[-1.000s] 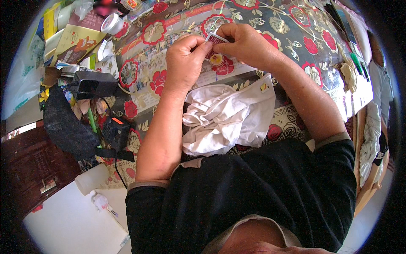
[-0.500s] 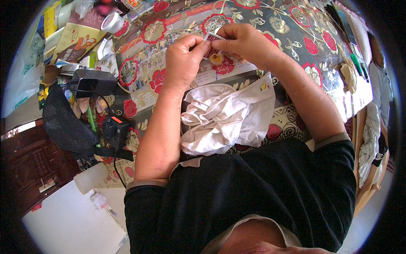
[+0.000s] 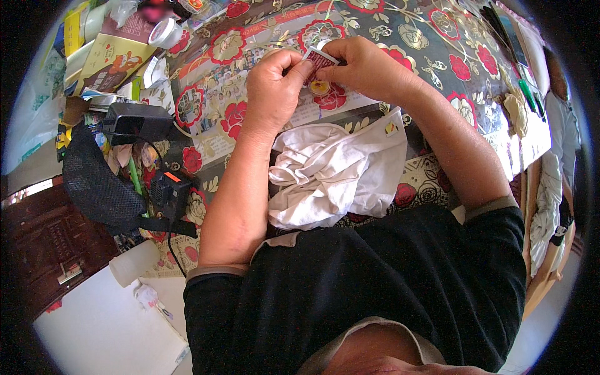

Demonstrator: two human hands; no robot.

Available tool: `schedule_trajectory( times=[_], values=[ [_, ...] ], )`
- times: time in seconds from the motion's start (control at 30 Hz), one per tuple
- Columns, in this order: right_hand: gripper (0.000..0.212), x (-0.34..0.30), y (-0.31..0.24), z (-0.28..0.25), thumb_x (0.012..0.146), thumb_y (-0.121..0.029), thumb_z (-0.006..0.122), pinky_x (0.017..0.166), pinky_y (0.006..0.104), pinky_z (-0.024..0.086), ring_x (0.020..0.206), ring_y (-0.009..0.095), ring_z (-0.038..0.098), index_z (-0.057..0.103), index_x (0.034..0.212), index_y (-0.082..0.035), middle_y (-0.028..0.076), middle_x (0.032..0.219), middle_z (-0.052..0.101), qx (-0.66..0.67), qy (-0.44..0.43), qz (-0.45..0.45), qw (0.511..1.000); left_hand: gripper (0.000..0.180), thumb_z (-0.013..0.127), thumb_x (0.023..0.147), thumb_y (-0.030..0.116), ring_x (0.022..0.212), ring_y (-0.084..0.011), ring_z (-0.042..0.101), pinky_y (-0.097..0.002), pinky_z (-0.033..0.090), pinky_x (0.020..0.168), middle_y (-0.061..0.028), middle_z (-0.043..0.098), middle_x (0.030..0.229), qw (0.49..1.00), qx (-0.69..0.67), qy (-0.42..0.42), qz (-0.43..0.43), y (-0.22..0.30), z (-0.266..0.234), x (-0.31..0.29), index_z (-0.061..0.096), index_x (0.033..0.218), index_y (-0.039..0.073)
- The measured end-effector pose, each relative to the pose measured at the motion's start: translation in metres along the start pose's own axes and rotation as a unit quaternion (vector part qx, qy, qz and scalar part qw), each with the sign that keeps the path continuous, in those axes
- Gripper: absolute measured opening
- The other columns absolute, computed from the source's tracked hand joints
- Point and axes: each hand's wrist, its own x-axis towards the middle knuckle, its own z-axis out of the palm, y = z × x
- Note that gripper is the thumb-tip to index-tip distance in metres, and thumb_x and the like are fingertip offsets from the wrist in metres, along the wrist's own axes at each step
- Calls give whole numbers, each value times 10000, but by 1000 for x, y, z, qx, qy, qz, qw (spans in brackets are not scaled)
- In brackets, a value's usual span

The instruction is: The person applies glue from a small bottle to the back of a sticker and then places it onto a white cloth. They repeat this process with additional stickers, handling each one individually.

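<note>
Over the far middle of the table I hold a small dark red card-like piece with a white border point(image 3: 320, 59). My left hand point(image 3: 275, 84) pinches one side of it between thumb and bent fingers. My right hand point(image 3: 361, 67) grips the opposite side, its thumb near the lower edge. Part of the piece is hidden by my fingers. Just below it shows a small yellow round spot point(image 3: 319, 87); I cannot tell what it is. Between my forearms lies a crumpled white cloth point(image 3: 325, 178), untouched, with a small yellow-and-dark mark near its upper right corner.
A floral cover point(image 3: 412, 37) spreads over the table, with a printed photo sheet point(image 3: 215, 81) on it. To the left are a black adapter box point(image 3: 140, 120), a black mesh bag point(image 3: 100, 178), boxes and a white tub point(image 3: 165, 33). Green pens point(image 3: 527, 94) lie at the right.
The piece has tilted so that more of its dark red face shows, where a white strip crossed it before. My right thumb has shifted down slightly; the cloth stays put.
</note>
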Motion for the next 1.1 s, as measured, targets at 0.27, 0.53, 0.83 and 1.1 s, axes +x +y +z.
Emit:
schedule_trajectory(
  times=[0.27,0.53,0.83,1.1],
  values=[
    [169,-3,-15,-2,837,-180,586,467,216,376,543,42,443,599,892,-21,-14,617,523,50,16,56,997,119,594,820,118,659,-56,476,-214,395,616,24,557,695,999,-5,-26,-21,-2,-5,2,591,774,9],
    [213,-5,-14,-1,815,-221,609,513,268,411,570,87,484,600,828,-9,51,639,562,64,68,47,995,153,600,829,160,648,-42,450,-205,384,597,44,542,691,996,-37,-53,-64,3,-4,2,591,778,16],
    [150,-5,-10,2,849,-217,570,406,205,343,522,34,416,579,854,-67,-40,614,475,120,66,79,987,191,659,777,177,527,-37,414,-220,361,480,18,529,563,996,-44,-56,-50,0,-3,3,586,721,10],
    [137,-5,-10,3,846,-208,578,420,201,292,514,29,369,571,827,-72,-54,598,443,208,60,96,971,177,659,765,166,530,-29,410,-213,354,478,27,521,571,995,-56,-66,-57,-5,-2,3,587,722,11]
  ],
)
